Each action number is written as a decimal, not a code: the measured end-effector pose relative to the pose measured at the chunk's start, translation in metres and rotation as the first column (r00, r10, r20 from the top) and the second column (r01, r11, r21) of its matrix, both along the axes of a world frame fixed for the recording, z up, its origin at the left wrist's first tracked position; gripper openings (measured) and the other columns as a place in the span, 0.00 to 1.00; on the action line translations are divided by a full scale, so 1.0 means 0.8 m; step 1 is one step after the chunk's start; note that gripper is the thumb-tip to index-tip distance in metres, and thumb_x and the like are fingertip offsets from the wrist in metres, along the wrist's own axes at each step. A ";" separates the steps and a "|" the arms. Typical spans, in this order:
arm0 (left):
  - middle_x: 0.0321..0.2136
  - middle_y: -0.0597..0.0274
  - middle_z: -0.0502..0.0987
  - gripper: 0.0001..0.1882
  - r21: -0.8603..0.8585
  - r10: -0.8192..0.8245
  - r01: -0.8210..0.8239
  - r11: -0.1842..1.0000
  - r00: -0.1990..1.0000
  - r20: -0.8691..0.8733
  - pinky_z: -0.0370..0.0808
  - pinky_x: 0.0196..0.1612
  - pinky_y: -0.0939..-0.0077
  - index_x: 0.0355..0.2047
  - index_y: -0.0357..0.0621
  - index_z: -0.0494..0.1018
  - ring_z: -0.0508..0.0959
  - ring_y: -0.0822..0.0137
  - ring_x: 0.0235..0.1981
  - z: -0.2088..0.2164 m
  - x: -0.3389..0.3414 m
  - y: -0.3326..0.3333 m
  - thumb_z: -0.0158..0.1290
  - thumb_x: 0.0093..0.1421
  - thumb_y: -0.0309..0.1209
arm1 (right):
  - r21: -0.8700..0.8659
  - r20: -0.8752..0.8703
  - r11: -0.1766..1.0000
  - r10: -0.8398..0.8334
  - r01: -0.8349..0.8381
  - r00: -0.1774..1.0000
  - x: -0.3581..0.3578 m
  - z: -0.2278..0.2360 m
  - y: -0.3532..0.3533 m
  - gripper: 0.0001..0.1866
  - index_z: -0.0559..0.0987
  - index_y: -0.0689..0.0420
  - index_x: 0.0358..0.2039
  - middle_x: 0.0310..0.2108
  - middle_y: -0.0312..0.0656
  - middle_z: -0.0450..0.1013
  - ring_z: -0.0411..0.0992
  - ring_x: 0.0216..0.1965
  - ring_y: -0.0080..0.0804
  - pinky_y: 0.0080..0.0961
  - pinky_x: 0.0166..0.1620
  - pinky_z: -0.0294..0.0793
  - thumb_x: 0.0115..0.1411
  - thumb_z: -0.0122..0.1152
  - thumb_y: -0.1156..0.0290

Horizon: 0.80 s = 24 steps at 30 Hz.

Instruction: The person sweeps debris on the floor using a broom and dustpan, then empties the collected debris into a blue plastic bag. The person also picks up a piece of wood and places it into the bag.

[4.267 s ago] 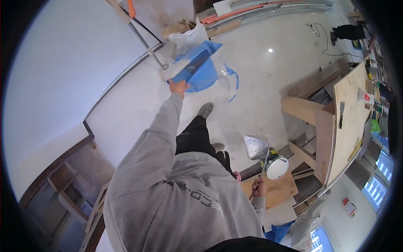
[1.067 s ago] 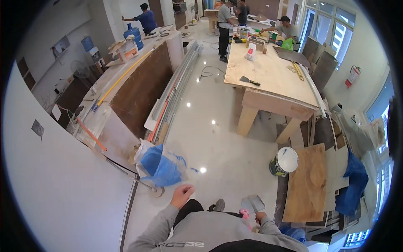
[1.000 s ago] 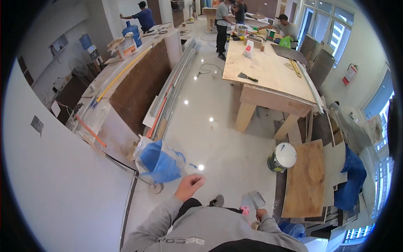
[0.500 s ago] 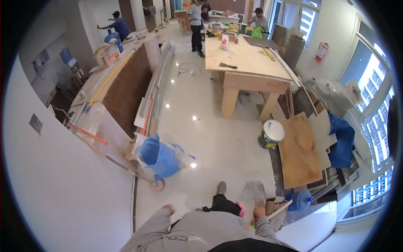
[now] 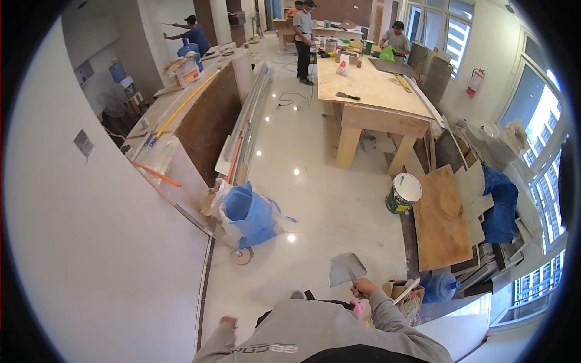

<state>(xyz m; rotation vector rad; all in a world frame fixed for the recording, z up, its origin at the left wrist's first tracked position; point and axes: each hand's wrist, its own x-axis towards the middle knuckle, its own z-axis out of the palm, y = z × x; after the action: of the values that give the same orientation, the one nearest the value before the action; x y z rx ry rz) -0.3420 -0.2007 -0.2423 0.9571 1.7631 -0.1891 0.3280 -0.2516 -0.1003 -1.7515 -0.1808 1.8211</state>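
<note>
My right hand (image 5: 364, 288) is closed round the handle of a grey dustpan (image 5: 347, 270), which is held out in front of me above the pale floor. Just below that hand, a pink thing (image 5: 357, 307) shows beside my body; its kind I cannot make out. My left hand (image 5: 229, 321) hangs low at my left side, away from any object. Its fingers are too small and smeared to read. Right of the dustpan stands a cardboard box (image 5: 396, 289) with a pale strip of wood and stringy scraps in it.
Ahead on the left stands a blue-lined sack (image 5: 248, 218) by the wall. A paint bucket (image 5: 403, 193), leaning boards (image 5: 445, 221) and a blue water jug (image 5: 440, 287) line the right. Beyond are a wooden worktable (image 5: 378, 88), long metal profiles (image 5: 251, 115) and several people.
My right hand has raised the dustpan and swung it forward and left. The view has turned slightly left, so the room sits further right. The person at the far left wall has shifted their arms.
</note>
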 end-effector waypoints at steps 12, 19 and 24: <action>0.49 0.52 0.75 0.26 0.825 -0.745 0.488 0.286 0.654 -0.129 0.78 0.43 0.55 0.53 0.53 0.72 0.80 0.48 0.41 0.266 0.445 0.064 0.63 0.53 0.36 | 0.286 0.334 0.640 0.631 -0.713 0.700 -0.149 0.250 0.024 0.29 0.68 0.60 0.61 0.32 0.39 0.77 0.70 0.21 0.24 0.24 0.22 0.71 0.57 0.56 0.73; 0.37 0.53 0.77 0.04 0.816 -0.700 0.527 0.239 0.675 -0.231 0.76 0.40 0.52 0.33 0.48 0.76 0.79 0.47 0.39 0.279 0.466 0.030 0.56 0.58 0.31 | 0.452 -0.326 0.846 0.453 -0.284 0.830 -0.088 0.258 -0.062 0.34 0.59 0.57 0.69 0.34 0.36 0.76 0.71 0.26 0.21 0.21 0.28 0.72 0.65 0.58 0.70; 0.36 0.54 0.78 0.05 0.841 -0.553 0.436 0.319 0.807 -0.208 0.76 0.42 0.52 0.35 0.48 0.77 0.79 0.47 0.40 0.252 0.447 0.038 0.54 0.60 0.31 | 0.406 -0.399 0.913 0.141 0.037 0.906 -0.036 0.205 -0.114 0.28 0.63 0.54 0.67 0.34 0.36 0.75 0.68 0.23 0.22 0.23 0.27 0.69 0.68 0.54 0.64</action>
<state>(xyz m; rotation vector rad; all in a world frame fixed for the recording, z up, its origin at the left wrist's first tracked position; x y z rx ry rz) 0.0153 -0.1707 -0.0405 2.2338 1.3184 0.4466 0.2989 -0.3427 0.0635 -1.0493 -0.4019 1.9831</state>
